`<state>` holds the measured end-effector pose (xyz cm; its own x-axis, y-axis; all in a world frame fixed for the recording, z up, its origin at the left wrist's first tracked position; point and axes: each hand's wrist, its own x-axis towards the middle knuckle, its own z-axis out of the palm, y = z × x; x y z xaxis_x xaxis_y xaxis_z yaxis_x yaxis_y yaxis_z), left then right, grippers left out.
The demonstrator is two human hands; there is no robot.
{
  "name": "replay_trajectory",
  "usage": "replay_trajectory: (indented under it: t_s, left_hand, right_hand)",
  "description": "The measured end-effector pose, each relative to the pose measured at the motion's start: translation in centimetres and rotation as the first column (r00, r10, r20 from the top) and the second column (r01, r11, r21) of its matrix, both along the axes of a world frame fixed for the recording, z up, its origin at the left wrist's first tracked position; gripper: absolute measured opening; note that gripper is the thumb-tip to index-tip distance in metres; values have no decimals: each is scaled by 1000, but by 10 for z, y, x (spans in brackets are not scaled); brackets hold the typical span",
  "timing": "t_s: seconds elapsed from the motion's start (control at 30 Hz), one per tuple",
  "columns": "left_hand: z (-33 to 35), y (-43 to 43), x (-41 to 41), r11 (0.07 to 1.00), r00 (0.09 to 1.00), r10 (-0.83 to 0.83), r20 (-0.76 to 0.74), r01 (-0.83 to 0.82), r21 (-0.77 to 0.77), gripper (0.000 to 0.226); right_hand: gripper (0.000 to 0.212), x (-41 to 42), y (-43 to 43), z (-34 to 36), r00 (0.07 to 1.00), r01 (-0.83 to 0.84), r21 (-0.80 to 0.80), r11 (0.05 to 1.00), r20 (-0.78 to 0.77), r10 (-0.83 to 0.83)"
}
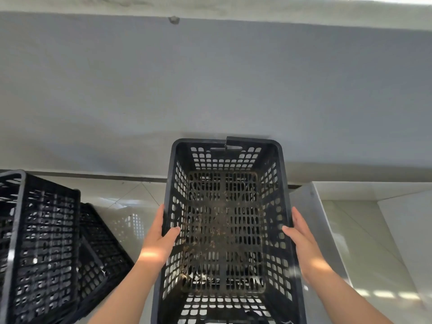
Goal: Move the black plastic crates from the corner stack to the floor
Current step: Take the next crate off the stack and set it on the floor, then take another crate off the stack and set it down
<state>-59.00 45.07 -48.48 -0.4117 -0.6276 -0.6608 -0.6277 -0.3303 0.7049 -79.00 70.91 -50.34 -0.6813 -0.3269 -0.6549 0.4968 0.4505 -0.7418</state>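
Note:
A black perforated plastic crate point(225, 230) fills the lower middle of the head view, open side up, with dry debris on its bottom and a crack in its far rim. My left hand point(161, 237) grips its left wall, thumb inside. My right hand point(301, 239) grips its right wall the same way. I cannot tell whether the crate rests on something below. At the left, a tall black crate stack point(39, 249) stands with another black crate point(102, 253) leaning beside it on the floor.
A grey wall point(210, 78) rises straight ahead. Glossy pale floor tiles point(131, 197) show between the crates. A low white ledge or partition point(327, 230) runs along the right side of the held crate.

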Motion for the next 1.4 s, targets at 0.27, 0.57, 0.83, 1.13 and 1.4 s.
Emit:
replay_trajectory:
  t_s: [0.27,0.57,0.83,1.13,1.4]
  left_hand:
    - [66,-4,3,997,987,45,-157,-36,65,63]
    - [169,-8,1,999,948,-36,-317,30,-23,54]
    - [248,-19,6,995,892,-68,-446,29,-93,57]
    - [349,-28,37,981,786,-169,-594,78,-177,48]
    - [416,-38,79,955,700,-261,-664,89,-282,62]
  right_hand:
    - [53,4,-20,60,999,2,-42,999,-35,-4]
    - [38,14,-50,156,993,-9,-216,976,-117,-17]
    - [56,33,-70,265,972,-57,-328,943,-232,-22]
    - [43,67,-76,369,911,-150,-423,894,-410,-42]
    - [39,115,-75,429,876,-150,-498,854,-467,-119]
